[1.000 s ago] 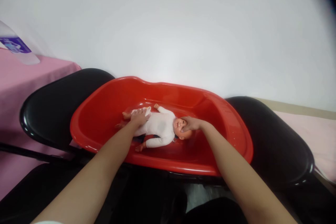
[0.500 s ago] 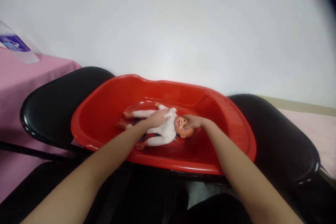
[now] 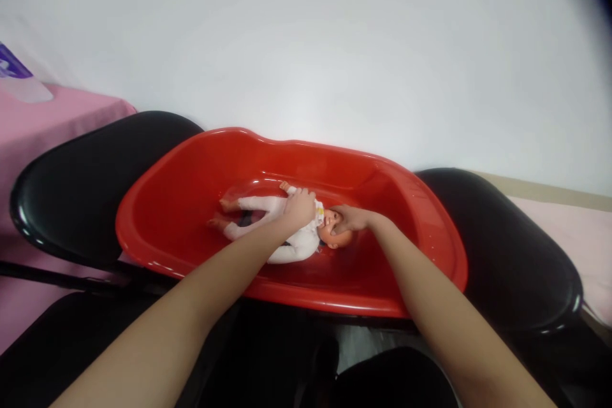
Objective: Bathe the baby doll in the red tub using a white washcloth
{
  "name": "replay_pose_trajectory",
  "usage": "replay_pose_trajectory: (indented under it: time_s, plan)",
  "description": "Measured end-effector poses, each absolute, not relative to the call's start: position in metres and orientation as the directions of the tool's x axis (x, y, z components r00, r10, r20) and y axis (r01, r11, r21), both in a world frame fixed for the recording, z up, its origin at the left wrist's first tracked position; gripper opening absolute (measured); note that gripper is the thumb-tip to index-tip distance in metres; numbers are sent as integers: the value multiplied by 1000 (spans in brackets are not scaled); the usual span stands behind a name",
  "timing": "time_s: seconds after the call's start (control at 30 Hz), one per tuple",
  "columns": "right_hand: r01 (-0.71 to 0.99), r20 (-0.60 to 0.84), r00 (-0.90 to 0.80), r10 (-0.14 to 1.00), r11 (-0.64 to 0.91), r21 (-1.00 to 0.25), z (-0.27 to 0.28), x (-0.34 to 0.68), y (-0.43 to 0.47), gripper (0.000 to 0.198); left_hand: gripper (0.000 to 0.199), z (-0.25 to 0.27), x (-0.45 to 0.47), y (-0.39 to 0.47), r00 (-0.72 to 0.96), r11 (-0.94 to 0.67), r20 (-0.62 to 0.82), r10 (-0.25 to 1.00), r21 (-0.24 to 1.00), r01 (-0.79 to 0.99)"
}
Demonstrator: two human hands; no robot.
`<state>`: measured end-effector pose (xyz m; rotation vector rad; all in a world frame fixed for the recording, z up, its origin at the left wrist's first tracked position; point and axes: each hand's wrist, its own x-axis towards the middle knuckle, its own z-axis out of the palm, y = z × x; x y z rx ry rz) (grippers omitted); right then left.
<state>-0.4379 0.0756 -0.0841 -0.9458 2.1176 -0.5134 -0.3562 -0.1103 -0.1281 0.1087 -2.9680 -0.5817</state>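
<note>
A baby doll (image 3: 299, 243) in a white outfit lies on its back inside a red baby bathtub (image 3: 296, 306), its head to the right and bare feet to the left. My left hand (image 3: 302, 205) is closed over the doll's chest, with fingers bent toward the far arm. Just right of those fingers shows the white collar (image 3: 319, 212), with a small yellow mark. My right hand (image 3: 352, 219) grips the doll's head from the right, thumb against the face. Part of the doll's near arm is hidden behind my left forearm.
Black padded seats, one on the left (image 3: 90, 185) and one on the right (image 3: 502, 255), flank the tub. A pink-covered table (image 3: 71, 116) at far left holds a clear bottle (image 3: 29, 86) with a purple label. A pale wall (image 3: 306, 44) rises behind.
My left hand has shifted slightly right and up over the doll's chest, and the collar now lies flatter beside it. My right hand stays at the head. The view has shifted slightly.
</note>
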Motion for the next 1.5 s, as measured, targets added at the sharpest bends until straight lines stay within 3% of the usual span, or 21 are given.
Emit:
replay_pose_trajectory:
  time_s: [0.1,0.23,0.6,0.77,0.93,1.13,1.23,1.5]
  plan:
    - [-476,-479,-464,-745,666,-575,-84,-438,75,63,45,-147,-356,-104,-978,949,198,-66,314,0]
    - [-495,-484,-470,-738,674,-548,-81,-437,71,67,54,-180,-348,-122,-986,967,149,71,233,104]
    - [-514,-469,-449,-761,649,-560,-79,-436,71,61,51,-177,-346,-141,-990,987,137,-8,161,14]
    - [-503,-467,-472,-748,663,-554,-79,-436,70,62,52,-183,-347,-170,-994,977,56,-96,198,-83]
    - [-514,-487,-461,-742,670,-536,-81,-437,71,68,60,-185,-346,-195,-984,977,69,-161,153,-149]
    - [-474,-515,-550,-657,754,-456,-85,-438,72,121,43,-188,-343,-224,-924,914,11,-381,153,-375]
    - [-427,-540,-569,-620,784,-451,-81,-433,70,137,39,-188,-341,-234,-890,881,1,-456,144,-451]
    - [-384,-572,-598,-562,827,-411,-69,-424,65,138,58,-187,-344,-244,-784,775,-48,-619,126,-620]
